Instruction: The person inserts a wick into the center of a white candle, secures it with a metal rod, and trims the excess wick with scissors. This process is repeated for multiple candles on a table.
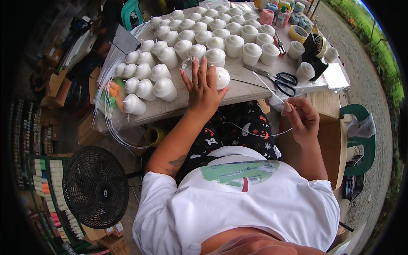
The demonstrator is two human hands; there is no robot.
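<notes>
Many white, stepped-top candles (234,46) stand in rows on the table (244,94). My left hand (201,91) reaches over the table's near edge, with its thumb and index finger around one candle (222,78), whose top faces me. The other fingers of that hand stretch out toward the candles behind. My right hand (302,118) is off the table edge to the right, pinching a thin white wick cord (267,87). One end points up toward the table; a loop hangs down across my lap. Scissors (284,80) with dark blue handles lie near the cord.
A bundle of white cords (109,80) hangs over the table's left end. To the right stand a black tape dispenser (316,53), a yellowish tape roll (298,33) and a red cutter (279,44). A black fan (96,187) stands at left, an open cardboard box (329,148) at right.
</notes>
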